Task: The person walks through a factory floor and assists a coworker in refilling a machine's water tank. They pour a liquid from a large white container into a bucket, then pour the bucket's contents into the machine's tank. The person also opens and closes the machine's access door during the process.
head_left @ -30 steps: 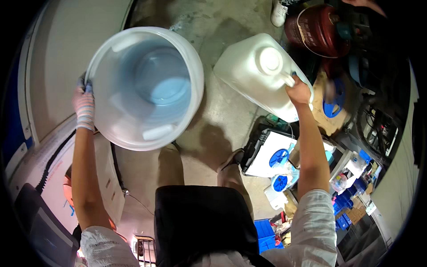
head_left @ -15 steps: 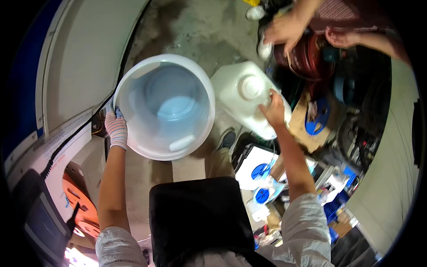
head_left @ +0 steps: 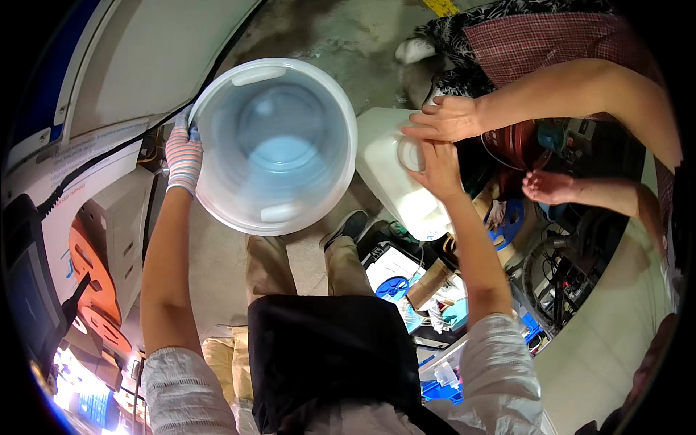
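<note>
My left hand (head_left: 184, 158), in a striped knit glove, grips the left rim of a large round white plastic tub (head_left: 221, 163). The tub's mouth faces me, and its inside looks bluish with cut-out handles in the wall. To its right stands a white plastic jug (head_left: 378, 156). Bare, my right hand (head_left: 439, 172) has its fingers curled round the jug's round cap (head_left: 410, 155). Another person's hand (head_left: 448, 118) reaches in from the right and rests at the cap too, against my fingers. That person's other hand (head_left: 549, 187) hangs half open, apart from the jug.
A white panel (head_left: 152, 65) with a black cable below it borders the left. Beside it are orange reels (head_left: 94, 272). At right lie a dark red container (head_left: 507, 148), blue reels (head_left: 392, 288), a cardboard piece (head_left: 429, 283) and loose cables. My shoe (head_left: 346, 228) is below the tub.
My right hand has moved from the jug's side onto its cap. The other person's hand has come down to the cap. The tub sits slightly higher in view.
</note>
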`<state>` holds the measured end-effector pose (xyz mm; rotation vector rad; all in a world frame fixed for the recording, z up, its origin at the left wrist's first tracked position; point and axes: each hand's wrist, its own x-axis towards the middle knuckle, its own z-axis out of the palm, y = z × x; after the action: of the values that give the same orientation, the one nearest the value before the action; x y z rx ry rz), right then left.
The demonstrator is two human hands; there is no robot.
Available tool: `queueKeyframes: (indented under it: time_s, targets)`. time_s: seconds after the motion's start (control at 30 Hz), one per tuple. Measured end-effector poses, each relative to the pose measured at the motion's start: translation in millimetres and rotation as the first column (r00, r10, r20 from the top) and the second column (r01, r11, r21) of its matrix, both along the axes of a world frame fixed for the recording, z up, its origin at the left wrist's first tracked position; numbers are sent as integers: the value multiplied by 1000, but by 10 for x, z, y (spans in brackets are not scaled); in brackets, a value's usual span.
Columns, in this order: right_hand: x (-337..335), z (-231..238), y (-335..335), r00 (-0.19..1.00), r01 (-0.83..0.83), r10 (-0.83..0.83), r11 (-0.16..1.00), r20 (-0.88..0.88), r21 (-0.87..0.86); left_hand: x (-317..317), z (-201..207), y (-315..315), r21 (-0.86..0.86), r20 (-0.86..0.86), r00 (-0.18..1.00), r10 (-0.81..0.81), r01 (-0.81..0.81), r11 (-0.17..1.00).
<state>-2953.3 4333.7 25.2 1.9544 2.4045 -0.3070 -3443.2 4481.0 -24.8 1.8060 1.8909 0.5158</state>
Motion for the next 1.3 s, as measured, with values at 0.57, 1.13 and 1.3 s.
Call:
queueKeyframes:
  time_s: [0.57,1.13,1.3]
  targets:
    - [-159,482,62,907,-254,277,961,318,-112,143,240,17,-163,52,998,24,-15,986]
    - [95,681,127,988,-149,142,978,-55,-149,111,168,-22,-124,-12,1000,0,-1,992]
    - [-200,676,-740,117,523,-798,555,-591,-647,122,123,-25,-66,-17,1000,-13,12,998]
